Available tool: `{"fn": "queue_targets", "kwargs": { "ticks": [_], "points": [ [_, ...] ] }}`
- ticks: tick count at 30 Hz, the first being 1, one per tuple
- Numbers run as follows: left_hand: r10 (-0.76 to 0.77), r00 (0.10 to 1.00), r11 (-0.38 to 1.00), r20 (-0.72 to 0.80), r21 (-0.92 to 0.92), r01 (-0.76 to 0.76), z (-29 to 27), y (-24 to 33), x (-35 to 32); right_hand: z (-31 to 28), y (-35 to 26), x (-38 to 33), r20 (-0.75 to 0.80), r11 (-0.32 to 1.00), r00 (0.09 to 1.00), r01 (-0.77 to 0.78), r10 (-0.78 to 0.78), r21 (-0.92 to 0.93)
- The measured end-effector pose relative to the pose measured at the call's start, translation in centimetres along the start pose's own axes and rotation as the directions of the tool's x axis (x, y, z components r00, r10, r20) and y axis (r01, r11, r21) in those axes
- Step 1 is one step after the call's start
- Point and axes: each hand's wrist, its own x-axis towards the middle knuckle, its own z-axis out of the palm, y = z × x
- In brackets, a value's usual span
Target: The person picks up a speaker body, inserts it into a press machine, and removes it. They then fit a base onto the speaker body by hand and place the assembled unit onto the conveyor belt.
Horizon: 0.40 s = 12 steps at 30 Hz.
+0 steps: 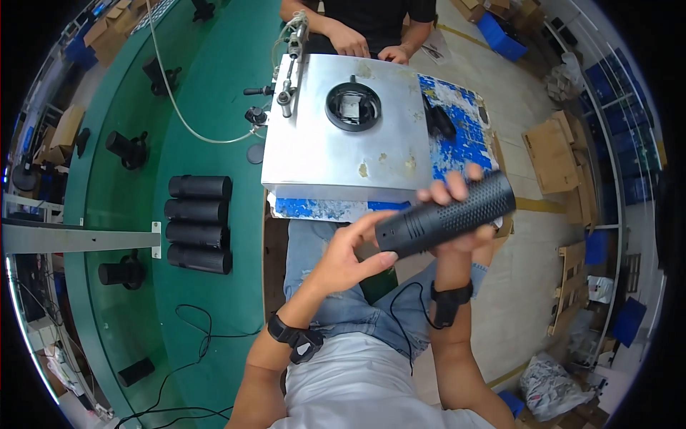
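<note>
A black cylindrical housing [446, 214], dimpled over its right part and slotted near its left end, is held tilted over my lap, its right end higher. My left hand [350, 254] grips the left end, thumb below and fingers above. Around the dimpled part wraps my right hand [464, 239], slightly blurred, its palm partly hidden behind the housing. Just beyond stands a silver metal box fixture [321, 161] with a round black socket [354, 107] in its top. A metal cylinder with a lever mechanism [289, 71] is mounted at its left side.
Several black cylinders [199, 211] lie in a row on the green bench [243, 300] to my left. Further black parts [127, 150] line the conveyor's far side. A co-worker's hands [350, 43] rest behind the fixture. A cable [207, 332] and an air hose [179, 114] cross the bench.
</note>
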Motion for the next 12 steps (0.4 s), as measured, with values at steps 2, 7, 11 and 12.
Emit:
{"fn": "queue_targets", "kwargs": {
  "ticks": [2, 7, 11, 12],
  "points": [
    [-0.134, 0.986, 0.968, 0.103, -0.200, 0.153, -1.2, -0.5, 0.4, -0.4, -1.2, 1.7, 0.224, 0.998, 0.974, 0.030, -0.043, 0.063],
    [-0.140, 0.989, 0.945, 0.049, -0.293, 0.148, -3.2, -2.3, 1.3, 2.0, -0.2, 8.7, 0.148, 0.785, 0.980, 0.196, -0.134, -0.588],
    [-0.213, 0.977, 0.952, 0.029, -0.219, 0.215, -3.8, -5.6, -0.3, -0.1, 1.7, 16.9, 0.144, 0.594, 0.964, 0.253, -0.225, -0.764],
    [-0.244, 0.969, 0.953, 0.025, -0.178, 0.244, -4.1, -6.1, -1.0, -0.7, 3.2, 18.2, 0.126, 0.578, 0.975, 0.210, -0.184, -0.788]
  ]
}}
